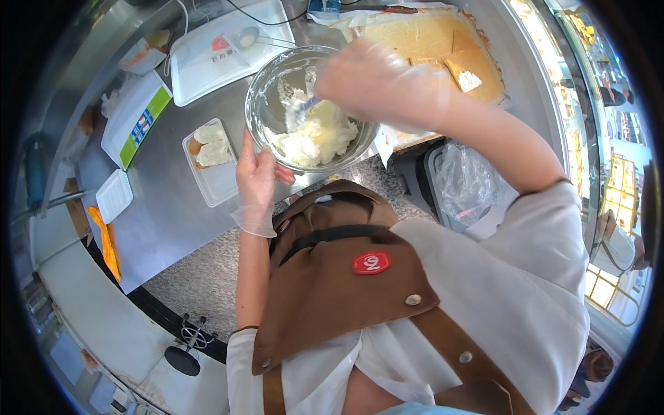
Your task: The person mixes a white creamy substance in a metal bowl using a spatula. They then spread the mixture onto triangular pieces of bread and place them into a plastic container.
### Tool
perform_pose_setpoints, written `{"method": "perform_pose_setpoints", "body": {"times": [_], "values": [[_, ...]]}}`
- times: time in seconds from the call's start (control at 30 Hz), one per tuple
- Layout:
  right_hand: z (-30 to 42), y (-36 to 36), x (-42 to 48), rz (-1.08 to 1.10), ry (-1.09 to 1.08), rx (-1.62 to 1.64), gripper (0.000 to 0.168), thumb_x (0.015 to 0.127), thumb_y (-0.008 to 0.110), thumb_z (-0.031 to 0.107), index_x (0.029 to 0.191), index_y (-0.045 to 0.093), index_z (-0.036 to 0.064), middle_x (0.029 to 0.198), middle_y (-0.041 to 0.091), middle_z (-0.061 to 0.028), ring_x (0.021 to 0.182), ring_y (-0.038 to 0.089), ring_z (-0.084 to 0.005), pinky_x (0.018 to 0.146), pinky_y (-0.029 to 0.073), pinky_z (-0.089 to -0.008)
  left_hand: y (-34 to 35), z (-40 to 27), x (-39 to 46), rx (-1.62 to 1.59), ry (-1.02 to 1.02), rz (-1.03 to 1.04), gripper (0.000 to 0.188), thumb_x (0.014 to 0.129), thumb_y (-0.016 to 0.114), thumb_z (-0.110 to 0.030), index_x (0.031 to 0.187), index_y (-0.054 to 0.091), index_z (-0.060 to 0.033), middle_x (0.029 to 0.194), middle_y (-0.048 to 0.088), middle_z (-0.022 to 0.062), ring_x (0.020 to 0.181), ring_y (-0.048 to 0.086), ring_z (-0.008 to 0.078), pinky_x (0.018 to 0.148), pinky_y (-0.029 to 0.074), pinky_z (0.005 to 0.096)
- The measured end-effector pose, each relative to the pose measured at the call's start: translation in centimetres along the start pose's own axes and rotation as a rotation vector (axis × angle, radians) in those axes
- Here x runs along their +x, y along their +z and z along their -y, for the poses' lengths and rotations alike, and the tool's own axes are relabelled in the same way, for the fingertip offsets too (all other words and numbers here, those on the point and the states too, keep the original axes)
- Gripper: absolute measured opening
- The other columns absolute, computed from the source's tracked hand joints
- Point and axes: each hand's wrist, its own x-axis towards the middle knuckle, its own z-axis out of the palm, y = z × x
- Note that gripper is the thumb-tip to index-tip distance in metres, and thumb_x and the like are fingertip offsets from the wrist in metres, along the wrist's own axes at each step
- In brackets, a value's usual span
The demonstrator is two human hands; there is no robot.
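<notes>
My left hand [259,174], in a clear plastic glove, steadies the near left side of a round mixing bowl [252,111]. Inside the bowl is a mound of whipped cream [311,136], pale yellow in places, with smears up the wall. Over the bowl's right side, my gloved right hand [365,83] is blurred and closed around a utensil [307,106], seemingly a spatula; its bluish shaft slopes down into the cream and its end is partly hidden. Left of the bowl, a clear plastic box [217,179] holds cake pieces topped with cream [212,142].
A sheet of sponge cake [394,33] lies on paper at the back right, with a cream-topped piece [467,78] on it and a knife [399,9] behind. A white tray [192,78] carries a whisk [251,37]. Below the counter stands a lined bin [464,181].
</notes>
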Motion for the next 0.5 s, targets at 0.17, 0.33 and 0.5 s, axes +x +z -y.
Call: {"method": "perform_pose_setpoints", "body": {"times": [0.17,0.33,0.5], "values": [[0.9,3.2,3.1,-0.200,-0.141,0.030,0.008,0.078,0.071,0.009,0.085,0.073,0.006,0.083,0.070,-0.0079,0.075,0.071,-0.0225,0.064,0.056,-0.0357,0.1,-0.2,0.1,-0.022,0.035,0.063,0.060,0.100,0.041,-0.009,0.157,0.021,-0.0050,0.087,0.067,0.0123,0.057,0.063,0.0150,0.052,0.055,0.0272],[-1.1,2.7,2.5,-0.110,-0.172,-0.009,0.006,0.079,0.068,0.006,0.075,0.072,0.006,0.071,0.070,-0.0071,0.072,0.073,-0.0247,0.060,0.057,-0.0361,-0.2,-0.1,0.2,-0.025,0.017,0.062,0.060,0.101,0.041,-0.011,0.157,0.020,-0.0052,0.087,0.067,0.0113,0.058,0.064,0.0151,0.053,0.056,0.0272],[0.2,1.7,1.4,-0.371,-0.332,0.011,0.003,0.076,0.070,0.006,0.075,0.072,0.005,0.073,0.071,-0.0087,0.073,0.073,-0.0244,0.060,0.057,-0.0364,-0.7,-0.6,-0.3,-0.039,-0.007,0.074,0.060,0.101,0.042,-0.012,0.157,0.020,-0.0044,0.084,0.067,0.0098,0.058,0.064,0.0154,0.054,0.056,0.0274]]}}
